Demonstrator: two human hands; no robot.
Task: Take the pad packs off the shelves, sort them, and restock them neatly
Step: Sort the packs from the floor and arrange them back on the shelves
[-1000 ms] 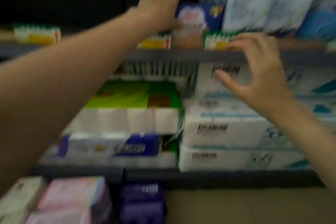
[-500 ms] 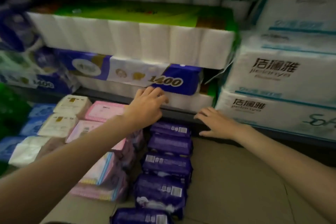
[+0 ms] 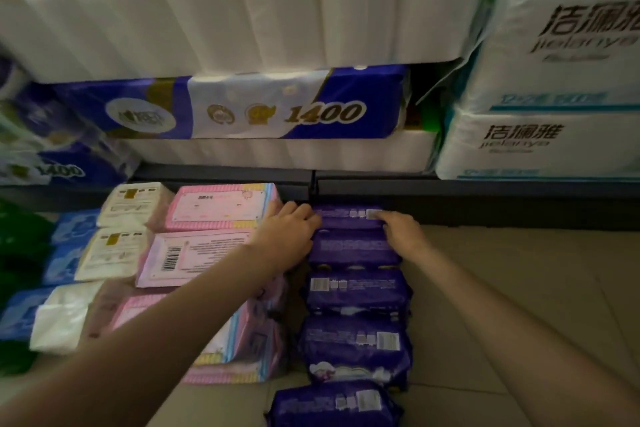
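At the far left of the floor (image 3: 502,305), blue packs (image 3: 74,227) are seen partly tucked under cream-white packs (image 3: 133,204) laid in a column, with a plain white pack (image 3: 60,319) nearest the camera. Just to their right, pink pad packs (image 3: 221,206) are stacked in a column running from the shelf edge (image 3: 450,189) toward the camera, one showing a barcode on its face. The left hand (image 3: 285,236) is reached across the pink stack, and its fingers are laid on the left end of the farthest purple pad pack (image 3: 349,217), the one that lies against the shelf's base; whether the fingers curl round the pack or merely press on it cannot be told. The right hand (image 3: 401,230) is set on the right end of the same pack, fingers bent over its top edge, and the firmness of that hold cannot be told either. Behind this pack, toward the camera, a row of purple pad packs (image 3: 356,291) is lined up on the tiled floor, each touching the next. On the shelf above, a blue toilet-roll bundle marked 1400 (image 3: 263,107) is placed beneath a green-topped roll bundle (image 3: 242,14), and white tissue bundles (image 3: 540,146) are stacked at the right.
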